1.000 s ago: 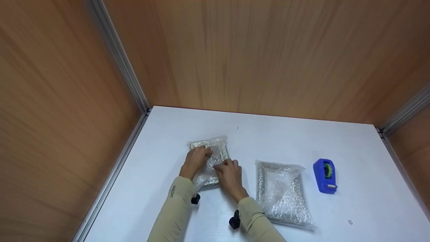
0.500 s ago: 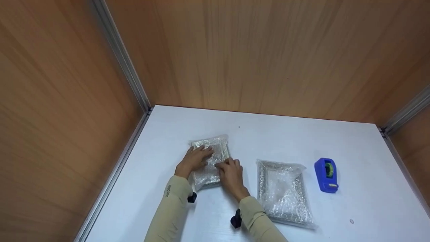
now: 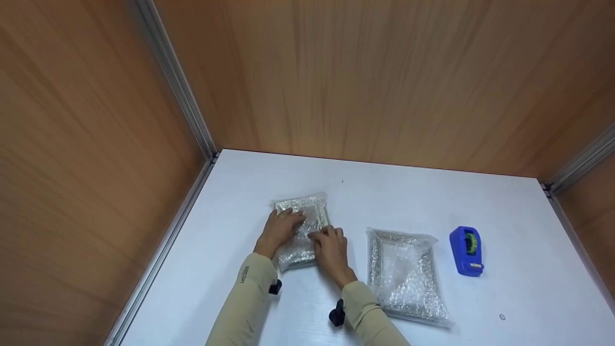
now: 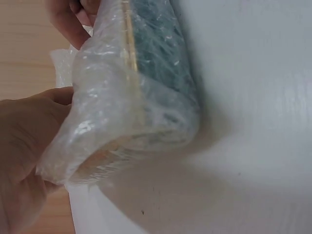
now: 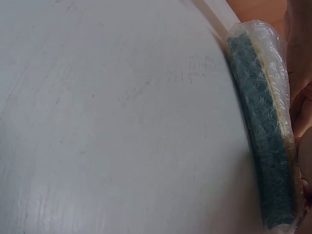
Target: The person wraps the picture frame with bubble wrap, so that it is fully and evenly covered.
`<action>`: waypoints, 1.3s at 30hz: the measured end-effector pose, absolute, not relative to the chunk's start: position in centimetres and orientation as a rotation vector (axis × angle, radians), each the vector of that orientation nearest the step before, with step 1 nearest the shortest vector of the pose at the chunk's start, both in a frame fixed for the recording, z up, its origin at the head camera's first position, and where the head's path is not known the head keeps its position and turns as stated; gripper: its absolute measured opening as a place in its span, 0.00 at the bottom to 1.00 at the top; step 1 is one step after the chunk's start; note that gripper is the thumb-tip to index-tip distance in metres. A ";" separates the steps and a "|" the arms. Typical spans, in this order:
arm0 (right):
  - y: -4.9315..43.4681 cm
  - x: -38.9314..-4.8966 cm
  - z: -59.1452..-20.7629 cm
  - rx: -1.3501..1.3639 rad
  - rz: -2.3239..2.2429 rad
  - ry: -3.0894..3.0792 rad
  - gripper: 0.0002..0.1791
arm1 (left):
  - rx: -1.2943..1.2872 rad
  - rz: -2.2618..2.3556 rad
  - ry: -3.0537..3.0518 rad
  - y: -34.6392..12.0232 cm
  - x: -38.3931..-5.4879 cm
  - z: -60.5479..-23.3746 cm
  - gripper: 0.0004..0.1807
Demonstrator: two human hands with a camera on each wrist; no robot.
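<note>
A picture frame wrapped in bubble wrap lies on the white table, left of centre. In the left wrist view, the wrapped frame shows a dark green side with a gold edge, and the wrap gapes loosely at its near end. My left hand rests on top of the wrap, fingers spread loosely across it. At the package's right edge, my right hand has its fingers curled and its thumb over the top, pinching the wrap. Its fingertips are partly hidden behind the package in the right wrist view.
A second bubble-wrapped frame lies to the right of my right arm. Beyond it stands a blue tape dispenser with a green roll. Wooden panels wall the table at the back and sides.
My left hand has flattened from bent fingers to spread fingers on the wrap, pressing the near flap down. The right hand keeps nearly the same place and pose.
</note>
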State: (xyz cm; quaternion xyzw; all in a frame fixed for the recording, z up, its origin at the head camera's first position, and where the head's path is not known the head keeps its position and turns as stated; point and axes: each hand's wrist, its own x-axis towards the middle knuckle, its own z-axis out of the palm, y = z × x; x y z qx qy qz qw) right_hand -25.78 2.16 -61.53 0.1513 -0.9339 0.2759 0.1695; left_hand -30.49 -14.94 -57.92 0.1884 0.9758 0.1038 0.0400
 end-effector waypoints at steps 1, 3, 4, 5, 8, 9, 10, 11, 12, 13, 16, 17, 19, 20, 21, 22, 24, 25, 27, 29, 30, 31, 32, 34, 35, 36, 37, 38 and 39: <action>2.2 -25.8 -61.5 0.429 0.785 -2.658 0.10 | 0.570 0.313 3.004 -14.8 -30.4 -57.9 0.22; 2.2 -25.7 -61.5 0.424 0.776 -2.666 0.10 | 0.562 0.299 3.038 -14.7 -30.3 -57.9 0.20; 2.2 -25.7 -61.5 0.423 0.771 -2.669 0.10 | 0.548 0.305 3.046 -14.6 -30.3 -58.0 0.20; 2.2 -25.7 -61.5 0.422 0.768 -2.671 0.10 | 0.536 0.312 3.055 -14.5 -30.2 -58.0 0.20; 2.3 -25.7 -61.5 0.424 0.766 -2.665 0.09 | 0.513 0.354 3.082 -14.2 -30.2 -58.0 0.19; 2.4 -25.8 -61.5 0.426 0.766 -2.662 0.09 | 0.507 0.363 3.088 -14.1 -30.2 -58.0 0.19; 2.4 -25.8 -61.5 0.428 0.772 -2.661 0.09 | 0.505 0.365 3.096 -14.1 -30.2 -58.1 0.20; 2.4 -25.8 -61.5 0.430 0.777 -2.659 0.09 | 0.510 0.363 3.109 -14.1 -30.2 -58.2 0.20; 2.5 -25.8 -61.4 0.432 0.779 -2.658 0.09 | 0.514 0.365 3.120 -14.1 -30.2 -58.3 0.20; 2.5 -25.8 -61.4 0.432 0.779 -2.661 0.09 | 0.517 0.357 3.125 -14.1 -30.2 -58.3 0.20; 2.5 -25.9 -61.3 0.431 0.783 -2.682 0.09 | 0.517 0.379 3.130 -14.3 -30.1 -58.5 0.21; 2.5 -25.9 -61.3 0.428 0.782 -2.691 0.09 | 0.515 0.391 3.130 -14.3 -30.1 -58.5 0.21; 2.6 -25.9 -61.2 0.421 0.790 -2.711 0.09 | 0.508 0.410 3.121 -14.3 -30.2 -58.5 0.21; 2.6 -25.8 -61.1 0.420 0.795 -2.716 0.09 | 0.505 0.417 3.119 -14.3 -30.2 -58.5 0.22; 2.6 -25.8 -61.0 0.420 0.800 -2.722 0.09 | 0.501 0.421 3.115 -14.3 -30.2 -58.4 0.22; 2.6 -25.8 -61.0 0.421 0.806 -2.722 0.09 | 0.494 0.420 3.109 -14.3 -30.2 -58.4 0.22; 2.7 -25.7 -60.9 0.426 0.814 -2.721 0.09 | 0.481 0.419 3.098 -14.3 -30.3 -58.4 0.23; 2.7 -25.7 -60.8 0.429 0.820 -2.720 0.09 | 0.474 0.423 3.090 -14.3 -30.3 -58.4 0.23; 2.8 -25.6 -60.7 0.433 0.833 -2.723 0.09 | 0.455 0.436 3.074 -14.3 -30.4 -58.4 0.24; 2.9 -25.6 -60.5 0.429 0.850 -2.742 0.09 | 0.446 0.432 3.068 -14.2 -30.4 -58.4 0.23; 2.9 -25.5 -60.5 0.421 0.857 -2.755 0.09 | 0.440 0.421 3.065 -14.2 -30.4 -58.4 0.23; 2.9 -25.5 -60.4 0.414 0.870 -2.766 0.10 | 0.435 0.406 3.063 -14.2 -30.4 -58.4 0.24; 3.0 -25.5 -60.3 0.407 0.882 -2.777 0.10 | 0.429 0.397 3.065 -14.2 -30.3 -58.4 0.23; 3.1 -25.4 -60.2 0.408 0.920 -2.789 0.11 | 0.425 0.383 3.073 -14.2 -30.2 -58.4 0.23; 3.2 -25.4 -60.1 0.411 0.948 -2.791 0.11 | 0.422 0.379 3.076 -14.2 -30.2 -58.4 0.22; 3.3 -25.4 -60.0 0.419 0.979 -2.791 0.12 | 0.419 0.396 3.077 -14.2 -30.2 -58.4 0.22; 3.4 -25.3 -59.9 0.430 1.017 -2.791 0.12 | 0.418 0.415 3.080 -14.2 -30.2 -58.4 0.21; 3.5 -25.3 -59.8 0.441 1.061 -2.792 0.13 | 0.418 0.434 3.082 -14.2 -30.2 -58.4 0.21; 3.6 -25.3 -59.7 0.452 1.105 -2.794 0.14 | 0.419 0.450 3.082 -14.3 -30.2 -58.4 0.20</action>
